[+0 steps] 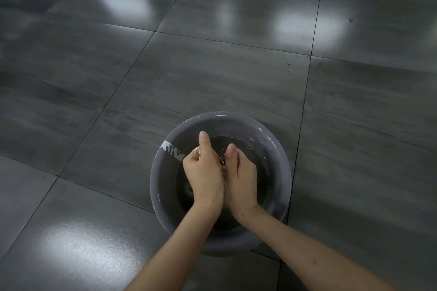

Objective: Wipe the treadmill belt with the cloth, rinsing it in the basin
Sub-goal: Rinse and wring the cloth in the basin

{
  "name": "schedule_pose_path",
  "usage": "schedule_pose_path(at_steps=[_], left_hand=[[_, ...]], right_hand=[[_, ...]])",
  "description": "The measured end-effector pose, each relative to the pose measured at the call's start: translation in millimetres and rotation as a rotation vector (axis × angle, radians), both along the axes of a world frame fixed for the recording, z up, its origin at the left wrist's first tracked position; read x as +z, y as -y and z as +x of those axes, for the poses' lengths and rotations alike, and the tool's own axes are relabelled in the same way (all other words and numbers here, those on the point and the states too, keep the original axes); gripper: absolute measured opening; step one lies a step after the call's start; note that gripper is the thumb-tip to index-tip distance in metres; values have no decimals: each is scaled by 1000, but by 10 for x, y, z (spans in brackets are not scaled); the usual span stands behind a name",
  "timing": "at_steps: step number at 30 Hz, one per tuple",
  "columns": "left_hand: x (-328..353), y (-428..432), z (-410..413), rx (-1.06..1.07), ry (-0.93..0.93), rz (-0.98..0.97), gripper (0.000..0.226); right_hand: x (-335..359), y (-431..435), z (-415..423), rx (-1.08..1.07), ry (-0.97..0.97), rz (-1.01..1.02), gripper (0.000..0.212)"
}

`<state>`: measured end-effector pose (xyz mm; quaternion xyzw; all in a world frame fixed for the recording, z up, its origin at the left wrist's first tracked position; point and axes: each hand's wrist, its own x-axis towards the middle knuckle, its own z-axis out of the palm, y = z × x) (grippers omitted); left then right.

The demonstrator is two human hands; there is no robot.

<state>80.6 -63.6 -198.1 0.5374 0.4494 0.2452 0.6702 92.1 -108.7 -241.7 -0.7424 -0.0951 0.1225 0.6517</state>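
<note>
Grey tiled floor point(212, 66), basin point(165, 172) near — my left hand point(203, 172) and right hand point(241, 172) are clenching the bunched cloth point(222, 160); I'm judging it soft, sodden, slippery.

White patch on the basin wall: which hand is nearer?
Left. The left hand, gripping the cloth, nearly touches the white patch; the right hand grips beyond it, toward the basin middle.

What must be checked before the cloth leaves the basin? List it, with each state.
1. The left hand and right hand over the basin: ok.
2. The cloth gripped between both hands: ok, only a pinkish sliver shows.
3. Drips land in the water: ok.
4. The cloth wrung out: not ok, it drips.
5. Where the treadmill belt is: cannot tell, out of view.
6. The floor near the basin dry: cannot tell, glare.
</note>
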Motion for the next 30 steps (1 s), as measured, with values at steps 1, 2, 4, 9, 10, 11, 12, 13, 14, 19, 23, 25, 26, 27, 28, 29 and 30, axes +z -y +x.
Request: schedule_pose_path(at_steps=[1, 2, 4, 9, 10, 11, 12, 13, 14, 19, 23, 25, 26, 27, 28, 29, 30], left_hand=[[-28, 6, -15, -5, -12, 20, 55], [-52, 10, -28, -12, -19, 35, 54], [-83, 13, -41, -24, -22, 59, 52], [-126, -21, 1, -10, -33, 45, 52], [-135, -28, 14, 1, -43, 35, 51], [-147, -36, 25, 15, -57, 18, 51], [-167, -44, 34, 32, -66, -10, 50], [-183, -54, 45, 54, -71, -43, 50], [-198, -63, 54, 78, -77, -73, 51], [-224, -74, 110, 121, -80, -168, 51], [-154, -248, 125, -174, -41, -185, 40], [-96, -374, 102, -322, -69, -234, 30], [-61, -428, 78, -393, -114, -255, 36], [-12, -477, 55, -451, -170, -271, 42], [39, -526, 32, -493, -230, -256, 43], [103, -576, 13, -519, -293, -191, 40], [164, -633, 5, -546, -364, -95, 35]], right_hand=[[-21, 7, -8, 14, 13, -13, 43], [-42, 13, -13, 27, 27, -29, 43], [-75, 24, -7, 51, 50, -45, 43], [-105, 27, 75, 109, 149, -114, 36], [-116, 24, 89, 119, 166, -127, 35], [-133, 22, 102, 130, 177, -138, 34], [-150, 21, 113, 139, 184, -149, 34], [-176, 17, 126, 145, 194, -166, 34], [-208, 12, 138, 150, 207, -179, 34], [-325, -36, 175, 128, 237, -175, 36], [-155, -3, 264, 120, -102, -90, 39], [6, 62, 368, 143, -296, -68, 35], [101, 105, 429, 154, -429, -25, 32], [191, 156, 485, 163, -601, 53, 31], [275, 212, 538, 170, -782, 155, 32], [376, 270, 572, 178, -919, 224, 34], [451, 314, 574, 195, -990, 230, 35]])
